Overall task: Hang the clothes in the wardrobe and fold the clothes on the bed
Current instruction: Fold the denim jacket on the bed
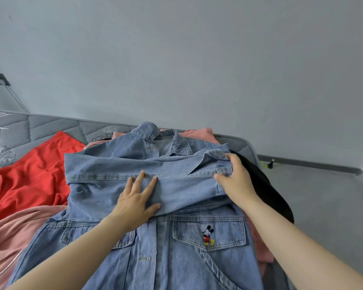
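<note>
Closest in, two bare forearms reach up from the bottom edge over the denim jacket (pixel 155 258), which lies front-up on the bed, spread over a pink garment (pixel 15 237). On its chest pocket (pixel 187 229) sits a small cartoon mouse patch (pixel 208 235) (red shorts, yellow shoes). Just above, a sleeve (pixel 113 170) is folded straight across the chest. The left hand (pixel 136 204) lies flat on it, palm down, fingers straight and fanned apart, thumb along the sleeve's lower edge. The right hand (pixel 235 181) is on the sleeve's right end at the jacket's side, thumb stretched out to the left. Its fingertips reach the edge of the cloth, and it cannot be told whether they curl round it or merely press. Right beside that hand a black garment (pixel 266 189) drapes off the bed's side. Further on, the collar (pixel 149 130) points away and a red garment (pixel 34 174) sprawls to the left on the grey quilted mattress (pixel 40 126). Behind it all stands a plain grey wall (pixel 176 59) with a socket (pixel 0 78) at far left.
</note>
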Demonstrator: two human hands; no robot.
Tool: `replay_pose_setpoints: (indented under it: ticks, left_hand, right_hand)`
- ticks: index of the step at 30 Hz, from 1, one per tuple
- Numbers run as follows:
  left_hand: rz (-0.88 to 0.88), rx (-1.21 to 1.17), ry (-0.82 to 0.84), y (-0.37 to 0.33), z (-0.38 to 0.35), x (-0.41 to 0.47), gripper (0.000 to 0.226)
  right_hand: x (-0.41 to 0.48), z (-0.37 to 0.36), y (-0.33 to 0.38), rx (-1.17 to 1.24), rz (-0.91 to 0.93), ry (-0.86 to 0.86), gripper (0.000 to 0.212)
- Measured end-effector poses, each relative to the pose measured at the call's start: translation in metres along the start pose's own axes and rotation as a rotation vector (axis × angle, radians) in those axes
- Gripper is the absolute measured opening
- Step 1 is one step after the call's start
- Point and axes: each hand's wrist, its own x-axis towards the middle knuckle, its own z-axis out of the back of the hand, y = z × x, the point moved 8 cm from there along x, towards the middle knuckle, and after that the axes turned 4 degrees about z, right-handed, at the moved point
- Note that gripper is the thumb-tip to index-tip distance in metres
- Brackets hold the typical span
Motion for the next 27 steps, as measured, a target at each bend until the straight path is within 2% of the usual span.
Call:
replay_pose_setpoints:
  ticks: [4, 5, 9, 12, 14, 17, 20, 24, 25, 27]
  left_hand:
    - [0.037, 0.045, 0.051, 0.002, -0.009, 0.004, 0.081]
    - [0.033, 0.042, 0.060, 0.002, -0.011, 0.005, 0.081]
    - [0.030, 0.006, 0.124, 0.003, -0.010, 0.009, 0.085]
    - [0.048, 0.023, 0.166, 0.003, -0.008, 0.012, 0.085]
    - [0.053, 0.036, 0.182, 0.001, -0.007, 0.014, 0.085]
    - [0.076, 0.039, 0.174, 0.005, -0.004, 0.018, 0.088]
    - [0.168, -0.012, 0.120, 0.021, 0.005, 0.029, 0.088]
    - [0.195, -0.053, 0.082, 0.037, 0.014, 0.048, 0.087]
    - [0.206, -0.082, 0.088, 0.040, 0.015, 0.054, 0.089]
    - [0.230, -0.115, 0.121, 0.046, 0.017, 0.067, 0.095]
  right_hand:
    - [-0.002, -0.016, -0.032, -0.131, -0.222, 0.171, 0.045]
    - [-0.002, -0.017, -0.033, -0.143, -0.191, 0.159, 0.041]
    - [0.000, -0.016, 0.003, -0.167, 0.231, 0.068, 0.022]
    - [-0.002, -0.020, 0.009, -0.481, 0.408, 0.140, 0.018]
    - [-0.001, -0.027, -0.006, -0.714, 0.366, 0.260, 0.026]
    - [0.001, -0.035, -0.014, -0.740, 0.222, 0.376, 0.029]
    - [0.009, -0.046, -0.002, -0.901, 0.254, 0.403, 0.029]
    - [0.025, -0.048, 0.007, -0.783, 0.252, 0.346, 0.023]
    - [0.028, -0.050, 0.010, -0.727, 0.271, 0.332, 0.027]
    - [0.035, -0.060, 0.010, -0.718, 0.304, 0.350, 0.046]
